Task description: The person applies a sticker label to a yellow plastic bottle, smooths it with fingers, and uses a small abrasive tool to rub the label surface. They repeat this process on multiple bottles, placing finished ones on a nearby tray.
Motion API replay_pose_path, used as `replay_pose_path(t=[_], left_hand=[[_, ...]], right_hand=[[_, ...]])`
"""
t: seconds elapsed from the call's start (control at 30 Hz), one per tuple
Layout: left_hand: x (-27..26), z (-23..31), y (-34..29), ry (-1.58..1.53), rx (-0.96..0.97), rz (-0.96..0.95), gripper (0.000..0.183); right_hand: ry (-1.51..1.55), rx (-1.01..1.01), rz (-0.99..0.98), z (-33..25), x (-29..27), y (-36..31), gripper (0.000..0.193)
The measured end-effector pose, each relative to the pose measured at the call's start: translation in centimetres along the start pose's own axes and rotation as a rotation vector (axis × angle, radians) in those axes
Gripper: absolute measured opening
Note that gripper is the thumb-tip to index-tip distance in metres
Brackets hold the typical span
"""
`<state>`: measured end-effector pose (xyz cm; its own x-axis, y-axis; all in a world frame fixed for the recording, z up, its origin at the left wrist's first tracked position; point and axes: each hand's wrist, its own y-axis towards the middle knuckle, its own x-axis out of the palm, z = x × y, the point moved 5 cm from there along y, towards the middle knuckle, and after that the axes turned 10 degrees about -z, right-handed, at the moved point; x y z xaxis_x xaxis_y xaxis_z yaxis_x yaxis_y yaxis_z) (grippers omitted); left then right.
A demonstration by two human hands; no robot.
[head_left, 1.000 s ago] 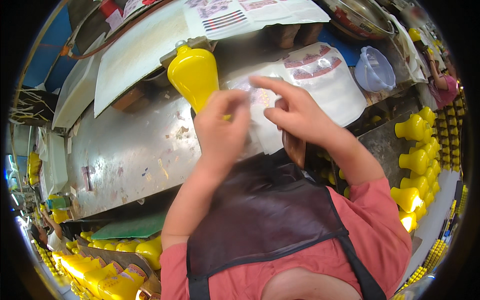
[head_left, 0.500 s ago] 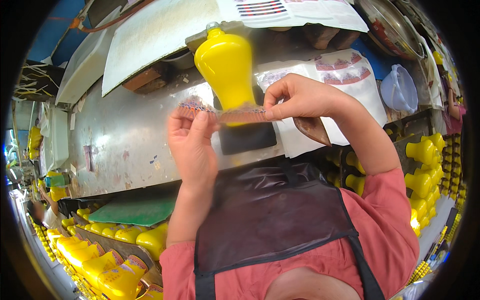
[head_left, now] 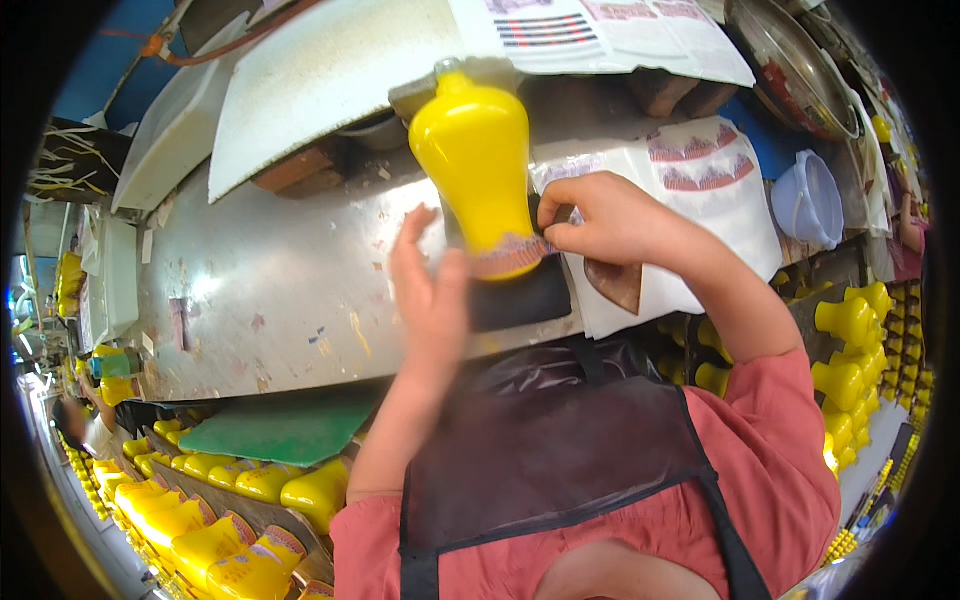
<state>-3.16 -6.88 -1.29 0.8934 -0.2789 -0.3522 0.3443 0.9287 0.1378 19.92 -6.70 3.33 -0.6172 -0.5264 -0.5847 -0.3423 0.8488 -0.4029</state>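
Note:
A glossy yellow vase (head_left: 470, 150) lies in front of me, its narrower flared end toward me. Around that end runs a patterned decal strip (head_left: 505, 258), pinkish with a scalloped edge. My right hand (head_left: 605, 215) is closed at the strip's right end, thumb and forefinger pinched together. Just below this hand shows a brown, flat, pointed scraper-like piece (head_left: 613, 287); whether the hand also holds it I cannot tell. To the left of the vase, my left hand (head_left: 432, 290) is slightly blurred, its fingers apart and holding nothing.
Beneath is a metal worktable (head_left: 300, 260) with paper scraps. Decal sheets (head_left: 715, 215) lie at the right beside a pale blue bucket (head_left: 806, 200). A white board (head_left: 330, 80) rests at the back. Yellow vases (head_left: 210, 540) fill racks on both sides, by a green board (head_left: 275, 432).
The strip, earlier stretched between both hands, now lies against the vase's near end. My left hand has let go and moved aside, while my right stays at the strip's right end.

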Motion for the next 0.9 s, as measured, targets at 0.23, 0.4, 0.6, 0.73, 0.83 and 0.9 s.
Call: replay_pose_path(t=[0.23,0.4,0.6,0.73,0.83,0.9], left_hand=[[1.9,0.3,1.0,-0.134,-0.035,-0.07,0.069],[2.3,-0.1,0.8,-0.108,0.008,-0.122,0.068],[2.5,-0.8,0.6,-0.231,0.015,-0.142,0.07],[2.5,-0.7,0.6,-0.26,0.034,-0.153,0.07],[2.5,-0.8,0.4,-0.286,0.031,-0.163,0.069],[2.5,-1.0,0.4,-0.309,0.032,-0.17,0.068]], right_hand=[[0.258,-0.094,0.324,-0.5,1.9,-1.4,0.072],[0.341,-0.094,0.336,-0.8,2.7,-1.4,0.083],[0.414,-0.068,0.303,-1.1,2.6,-1.8,0.085],[0.481,-0.029,0.285,-0.9,2.9,-1.6,0.088],[0.468,-0.03,0.31,-0.9,3.1,-1.5,0.09],[0.466,-0.018,0.313,-0.9,3.2,-1.5,0.091]])
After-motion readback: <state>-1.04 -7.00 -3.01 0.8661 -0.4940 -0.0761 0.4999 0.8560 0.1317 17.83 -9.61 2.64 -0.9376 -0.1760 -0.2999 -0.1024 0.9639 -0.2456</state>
